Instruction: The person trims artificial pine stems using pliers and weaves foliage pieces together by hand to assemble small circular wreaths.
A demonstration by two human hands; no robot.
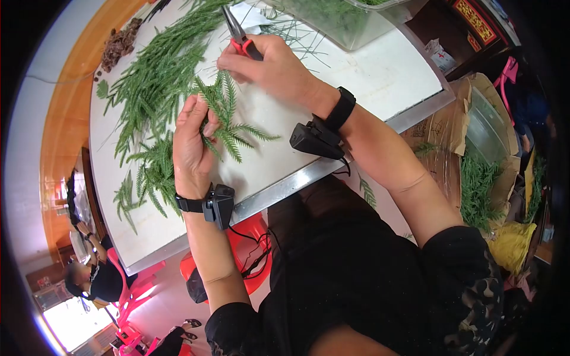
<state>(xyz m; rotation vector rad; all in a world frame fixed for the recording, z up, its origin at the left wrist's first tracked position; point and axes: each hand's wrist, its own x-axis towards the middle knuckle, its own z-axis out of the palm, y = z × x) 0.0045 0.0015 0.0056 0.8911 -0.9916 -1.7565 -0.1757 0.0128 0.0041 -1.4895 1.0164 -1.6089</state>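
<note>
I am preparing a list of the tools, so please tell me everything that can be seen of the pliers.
The pliers have long, slim, grey jaws that look like metal and become narrower toward the end. The grips are red and black, perhaps plastic or rubber. The right hand holds them by the grips, above the white table. In the picture, the jaws point up and slightly left. Whether they are fully closed is too small to tell.

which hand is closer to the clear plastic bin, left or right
Right. The right hand, holding pliers, is below and left of the clear plastic bin in the picture; the left hand, holding a green sprig, is farther down and left.
</note>
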